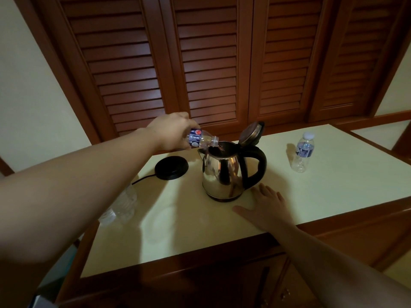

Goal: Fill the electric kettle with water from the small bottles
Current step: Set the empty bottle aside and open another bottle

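A steel electric kettle [224,174] with a black handle stands on the cream countertop [222,221], its lid [252,133] tipped open. My left hand [172,131] holds a small water bottle [202,138] tilted on its side, its uncapped mouth over the kettle's opening. My right hand [265,206] lies flat on the counter just in front of the kettle, fingers spread, holding nothing. A second small bottle [303,152], capped and upright, stands to the right of the kettle.
The kettle's black power base [171,167] with its cord sits to the kettle's left. A clear plastic bottle [123,205] lies at the counter's left edge, partly hidden by my left arm. Brown louvred doors [206,63] rise behind the counter.
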`<state>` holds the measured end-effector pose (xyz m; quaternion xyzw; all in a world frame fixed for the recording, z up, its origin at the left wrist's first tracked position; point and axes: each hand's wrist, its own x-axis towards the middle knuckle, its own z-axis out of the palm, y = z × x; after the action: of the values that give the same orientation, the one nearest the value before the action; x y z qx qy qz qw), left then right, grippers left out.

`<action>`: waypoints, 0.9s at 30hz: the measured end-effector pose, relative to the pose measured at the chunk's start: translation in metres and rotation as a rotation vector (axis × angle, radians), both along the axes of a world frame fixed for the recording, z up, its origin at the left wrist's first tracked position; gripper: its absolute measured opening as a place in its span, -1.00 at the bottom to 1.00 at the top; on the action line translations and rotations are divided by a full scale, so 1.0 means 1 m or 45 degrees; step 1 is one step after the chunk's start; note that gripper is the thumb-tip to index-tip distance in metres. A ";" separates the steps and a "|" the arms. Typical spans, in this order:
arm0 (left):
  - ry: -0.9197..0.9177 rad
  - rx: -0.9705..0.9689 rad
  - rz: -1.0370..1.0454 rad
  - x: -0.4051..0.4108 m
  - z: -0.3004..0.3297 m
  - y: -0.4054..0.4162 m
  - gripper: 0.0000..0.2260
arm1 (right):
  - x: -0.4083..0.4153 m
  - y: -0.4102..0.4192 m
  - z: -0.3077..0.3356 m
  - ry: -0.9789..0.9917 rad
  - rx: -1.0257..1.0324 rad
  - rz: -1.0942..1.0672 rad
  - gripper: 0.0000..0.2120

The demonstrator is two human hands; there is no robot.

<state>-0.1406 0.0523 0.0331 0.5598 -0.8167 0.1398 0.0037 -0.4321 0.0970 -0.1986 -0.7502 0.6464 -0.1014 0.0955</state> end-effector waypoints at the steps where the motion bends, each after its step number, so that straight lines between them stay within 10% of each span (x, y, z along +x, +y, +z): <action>1: 0.004 -0.012 -0.004 -0.001 -0.001 0.000 -0.34 | 0.000 0.000 0.000 0.000 0.004 -0.001 0.08; 27: -0.031 -0.188 -0.081 -0.002 -0.006 0.000 -0.46 | 0.001 -0.001 0.000 0.007 0.001 0.004 0.10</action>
<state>-0.1429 0.0526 0.0267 0.5300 -0.8215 0.2065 0.0395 -0.4315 0.0962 -0.1984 -0.7515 0.6455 -0.0988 0.0943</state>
